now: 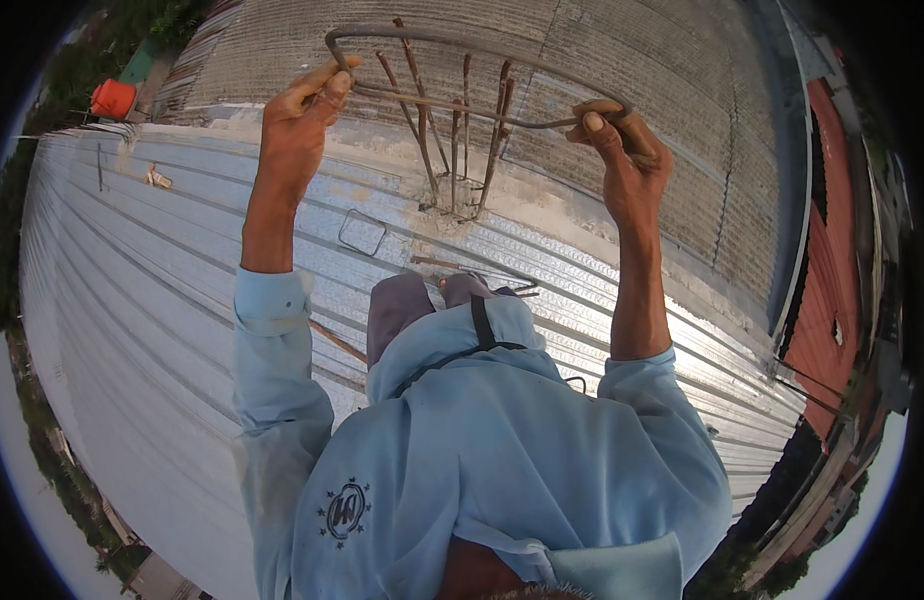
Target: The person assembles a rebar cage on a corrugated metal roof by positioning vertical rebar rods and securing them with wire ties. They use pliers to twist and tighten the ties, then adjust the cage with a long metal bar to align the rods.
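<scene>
Out ahead of you, over the ribbed metal roof (182, 280), a steel hoop (462, 41) spans the space between your 2 raised hands. Your left hand (307, 120) pinches its left end between thumb and fingers; your right hand (632, 150) has the other end closed in the same kind of grip. You look to be at the step of lining it up with the group of about 6 reinforcing bars (492, 155), though from this angle I cannot tell whether their tips pass through it. If you mean to lower it, that would call for both ends coming down evenly, with every tip inside.

The hoop is bent from thin, dull grey rod into a long loop with rounded corners. Those bars are rust-brown, rough and slightly splayed, rising from a broken, crumbly concrete stub (450, 208). Left of that, a smaller squarish wire frame (368, 219) lies on the shiny sheeting, whose straight ridges catch the light. Beyond, weathered corrugated roofing (282, 40) looks matt and brownish.
</scene>
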{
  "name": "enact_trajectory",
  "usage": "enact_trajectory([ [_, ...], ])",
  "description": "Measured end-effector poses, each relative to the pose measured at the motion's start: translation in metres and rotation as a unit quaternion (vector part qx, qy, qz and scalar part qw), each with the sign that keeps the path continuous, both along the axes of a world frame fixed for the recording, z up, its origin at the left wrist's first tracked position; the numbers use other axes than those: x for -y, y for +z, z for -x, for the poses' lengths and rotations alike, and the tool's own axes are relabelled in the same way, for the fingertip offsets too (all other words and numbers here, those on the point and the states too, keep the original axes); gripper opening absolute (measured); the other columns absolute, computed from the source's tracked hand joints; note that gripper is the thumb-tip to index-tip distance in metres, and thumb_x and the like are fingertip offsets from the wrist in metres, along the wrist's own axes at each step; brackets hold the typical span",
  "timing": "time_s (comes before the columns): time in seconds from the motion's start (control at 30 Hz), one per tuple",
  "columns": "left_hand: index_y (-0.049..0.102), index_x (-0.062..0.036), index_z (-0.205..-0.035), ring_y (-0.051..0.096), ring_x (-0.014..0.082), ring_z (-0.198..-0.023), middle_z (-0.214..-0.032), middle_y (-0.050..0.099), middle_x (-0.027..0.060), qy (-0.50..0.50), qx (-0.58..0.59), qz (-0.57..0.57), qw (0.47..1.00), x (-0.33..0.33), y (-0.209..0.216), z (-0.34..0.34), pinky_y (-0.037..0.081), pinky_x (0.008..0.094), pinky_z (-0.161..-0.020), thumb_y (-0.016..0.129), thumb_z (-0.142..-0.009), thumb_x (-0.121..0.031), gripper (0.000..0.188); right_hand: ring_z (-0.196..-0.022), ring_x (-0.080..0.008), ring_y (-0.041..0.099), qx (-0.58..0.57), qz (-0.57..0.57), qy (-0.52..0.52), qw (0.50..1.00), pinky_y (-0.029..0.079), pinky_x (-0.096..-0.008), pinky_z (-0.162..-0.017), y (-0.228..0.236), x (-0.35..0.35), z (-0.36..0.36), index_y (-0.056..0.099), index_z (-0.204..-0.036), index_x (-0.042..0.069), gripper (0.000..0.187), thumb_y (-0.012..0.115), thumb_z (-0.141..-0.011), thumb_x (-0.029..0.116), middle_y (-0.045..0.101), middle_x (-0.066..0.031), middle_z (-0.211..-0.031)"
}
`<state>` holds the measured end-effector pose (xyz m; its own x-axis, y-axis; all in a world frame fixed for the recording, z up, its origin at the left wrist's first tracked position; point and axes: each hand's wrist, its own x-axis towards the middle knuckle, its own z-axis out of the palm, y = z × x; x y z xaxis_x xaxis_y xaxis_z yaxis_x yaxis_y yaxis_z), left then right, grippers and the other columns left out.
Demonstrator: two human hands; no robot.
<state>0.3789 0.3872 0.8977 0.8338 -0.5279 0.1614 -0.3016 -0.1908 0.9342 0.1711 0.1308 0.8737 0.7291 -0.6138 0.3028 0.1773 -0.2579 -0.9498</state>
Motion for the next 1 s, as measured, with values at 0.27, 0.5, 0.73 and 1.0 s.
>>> enact_trajectory([
  [0.27, 0.056, 0.0056, -0.134, 0.067, 0.0223, -0.091, -0.123, 0.065, 0.0207, -0.036, -0.288, 0.223, 0.931, 0.018, -0.032, -0.06, 0.056, 0.0303, -0.073, 0.057, -0.099, -0.011, 0.039, -0.118, -0.0207, 0.06, 0.007, 0.04, 0.042, 0.998, 0.051, -0.0353, -0.101, -0.031, -0.021, -0.028, 0.074, -0.103, 0.005, 0.037, 0.059, -0.072, -0.01, 0.063, -0.0044, -0.124],
  [0.5, 0.056, 0.0072, -0.131, 0.068, 0.022, -0.076, -0.12, 0.066, 0.0233, 0.025, -0.289, 0.157, 0.944, 0.064, -0.061, -0.141, 0.057, 0.0275, -0.057, 0.054, -0.098, -0.001, 0.034, -0.111, -0.0206, 0.062, -0.026, -0.082, -0.02, 0.996, 0.052, -0.0344, -0.095, -0.048, -0.012, -0.097, 0.074, -0.105, 0.001, 0.031, 0.059, -0.079, -0.006, 0.065, -0.0077, -0.123],
  [0.73, 0.054, 0.0035, -0.136, 0.068, 0.0196, -0.077, -0.123, 0.066, 0.0212, 0.029, -0.318, 0.063, 0.946, 0.08, -0.109, -0.186, 0.056, 0.0261, -0.058, 0.053, -0.098, -0.001, 0.038, -0.098, -0.0219, 0.068, -0.087, -0.111, -0.057, 0.988, 0.055, -0.0354, -0.092, -0.052, -0.006, -0.143, 0.069, -0.108, -0.008, 0.025, 0.064, -0.084, -0.004, 0.07, -0.0161, -0.109],
  [1.0, 0.055, 0.0001, -0.138, 0.066, 0.0155, -0.074, -0.116, 0.071, 0.0133, -0.04, -0.342, 0.007, 0.939, 0.086, -0.135, -0.183, 0.053, 0.0255, -0.057, 0.049, -0.1, -0.005, 0.038, -0.083, -0.0232, 0.069, -0.077, -0.259, -0.093, 0.958, 0.06, -0.0335, -0.073, -0.062, 0.007, -0.139, 0.064, -0.111, -0.008, 0.024, 0.064, -0.087, -0.006, 0.068, -0.0177, -0.095],
])
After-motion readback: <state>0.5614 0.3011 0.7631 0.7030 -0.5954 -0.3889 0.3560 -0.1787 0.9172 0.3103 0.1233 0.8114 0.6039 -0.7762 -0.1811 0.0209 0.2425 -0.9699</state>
